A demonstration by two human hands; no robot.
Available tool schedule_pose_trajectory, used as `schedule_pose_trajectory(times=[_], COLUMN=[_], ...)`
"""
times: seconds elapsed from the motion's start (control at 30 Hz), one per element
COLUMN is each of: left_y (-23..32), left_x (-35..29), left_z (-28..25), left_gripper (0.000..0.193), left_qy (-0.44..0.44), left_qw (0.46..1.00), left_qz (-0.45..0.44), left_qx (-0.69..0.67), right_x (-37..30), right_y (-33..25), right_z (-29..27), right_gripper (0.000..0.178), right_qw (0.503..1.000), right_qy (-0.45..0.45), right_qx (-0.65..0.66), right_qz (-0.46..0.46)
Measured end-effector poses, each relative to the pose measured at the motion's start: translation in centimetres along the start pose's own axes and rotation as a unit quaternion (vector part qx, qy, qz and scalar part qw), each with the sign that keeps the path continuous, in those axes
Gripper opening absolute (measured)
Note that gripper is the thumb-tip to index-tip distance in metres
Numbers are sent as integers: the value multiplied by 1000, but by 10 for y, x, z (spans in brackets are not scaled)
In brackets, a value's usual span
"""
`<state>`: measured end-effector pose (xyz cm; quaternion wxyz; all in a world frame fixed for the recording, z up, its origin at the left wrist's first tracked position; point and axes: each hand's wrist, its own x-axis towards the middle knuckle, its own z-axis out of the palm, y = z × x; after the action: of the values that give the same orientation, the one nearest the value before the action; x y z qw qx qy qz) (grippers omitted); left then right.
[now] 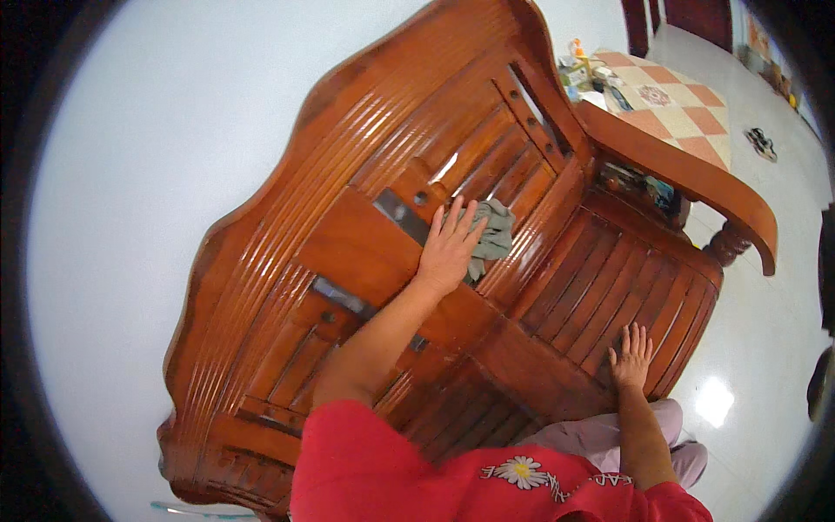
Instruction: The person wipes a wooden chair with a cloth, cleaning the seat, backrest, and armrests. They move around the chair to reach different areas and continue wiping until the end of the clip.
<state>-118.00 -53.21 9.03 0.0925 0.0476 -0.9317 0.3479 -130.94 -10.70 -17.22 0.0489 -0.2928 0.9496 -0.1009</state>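
A large carved wooden bench (365, 235) with a glossy reddish-brown finish fills the middle of the view. My left hand (450, 248) presses a grey-green cloth (494, 230) against its slatted backrest. The fingers stretch over the cloth, which bunches out on the right side of the hand; part of it is hidden under the palm. Lower right, my right hand (632, 357) rests flat on the slatted seat (600, 296), fingers spread, holding nothing.
A curved wooden armrest (687, 165) with a turned post bounds the bench at right. Beyond it stands a table with a checkered top (670, 96), bottles and small items (587, 74) on it. A white wall (174, 130) lies behind the backrest. Dark sandals (761, 143) lie on the pale floor.
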Motion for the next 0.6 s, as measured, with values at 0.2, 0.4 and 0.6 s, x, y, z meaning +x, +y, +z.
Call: schedule_pose_trajectory(times=[0.2, 0.4, 0.6], left_y=[-183, -229, -207], left_x=[44, -8, 14], left_z=[-138, -156, -154], left_gripper=[62, 62, 70], left_qy=[136, 114, 108], left_qw=[967, 938, 952], left_qz=[-157, -322, -284], left_qx=[148, -53, -41], right_x=[-3, 3, 6], right_y=[7, 0, 13], right_z=[4, 3, 4], right_gripper=[70, 70, 74], right_qw=[1000, 999, 999], right_qy=[22, 24, -11], right_qx=[-2, 24, 40], right_qz=[3, -4, -6])
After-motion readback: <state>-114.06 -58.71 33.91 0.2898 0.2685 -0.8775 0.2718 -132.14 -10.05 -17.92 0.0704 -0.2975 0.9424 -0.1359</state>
